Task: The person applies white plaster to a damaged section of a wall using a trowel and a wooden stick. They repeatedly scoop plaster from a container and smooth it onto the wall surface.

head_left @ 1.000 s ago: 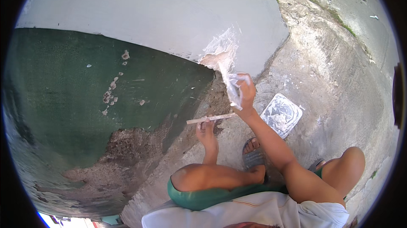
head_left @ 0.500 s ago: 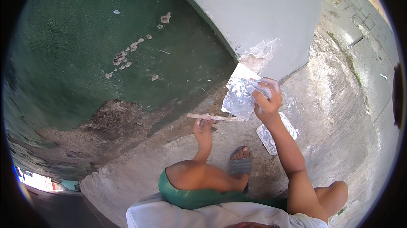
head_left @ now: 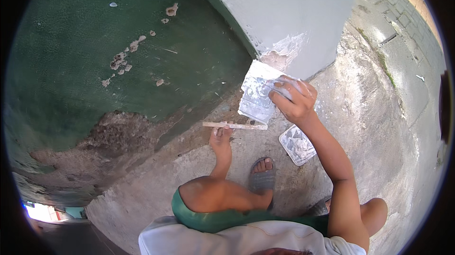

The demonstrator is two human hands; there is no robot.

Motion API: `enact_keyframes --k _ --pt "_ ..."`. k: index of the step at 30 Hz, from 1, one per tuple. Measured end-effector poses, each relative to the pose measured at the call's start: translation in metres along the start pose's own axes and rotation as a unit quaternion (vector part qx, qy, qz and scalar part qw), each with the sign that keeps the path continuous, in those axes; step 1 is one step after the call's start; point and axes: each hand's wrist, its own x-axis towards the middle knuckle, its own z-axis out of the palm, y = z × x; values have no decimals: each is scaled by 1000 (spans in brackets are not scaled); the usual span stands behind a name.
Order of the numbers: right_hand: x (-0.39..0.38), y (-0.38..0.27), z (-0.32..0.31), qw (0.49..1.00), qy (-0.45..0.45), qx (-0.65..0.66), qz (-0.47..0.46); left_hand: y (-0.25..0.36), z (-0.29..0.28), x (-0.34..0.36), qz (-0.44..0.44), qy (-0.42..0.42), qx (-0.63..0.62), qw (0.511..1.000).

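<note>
My left hand [head_left: 220, 142] is closed round a thin, pale flat strip [head_left: 234, 125], held roughly level and smeared with white. Ahead and to its right, my right hand [head_left: 296, 101], whitened on the fingers, grips a flat sheet [head_left: 258, 91] coated with white putty. The sheet is tilted, its upper edge close to the foot of the wall corner. The strip's right end is by the sheet's lower edge; whether they touch I cannot tell. Just beyond the sheet, a rough white patch [head_left: 284, 52] marks the grey wall [head_left: 284, 8].
A shallow white tray [head_left: 298, 146] with putty lies on the concrete floor [head_left: 360, 169] below my right forearm. To the left, the green wall [head_left: 142, 79] has chipped spots and a large peeled area [head_left: 123, 136]. My sandalled foot [head_left: 263, 174] stands between my arms.
The view has shifted slightly, so the walls and tray appear further left and up. Both hands keep their holds, and my right hand's fingers are bent more over the sheet.
</note>
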Motion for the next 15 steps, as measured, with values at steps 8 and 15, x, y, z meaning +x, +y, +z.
enact_keyframes --k 8,15 --pt "-34 7 2 989 -26 40 137 2 -3 3 24 8 -3 1000" --pt "-15 -7 26 791 197 384 434 3 9 -2 16 -15 12 1000"
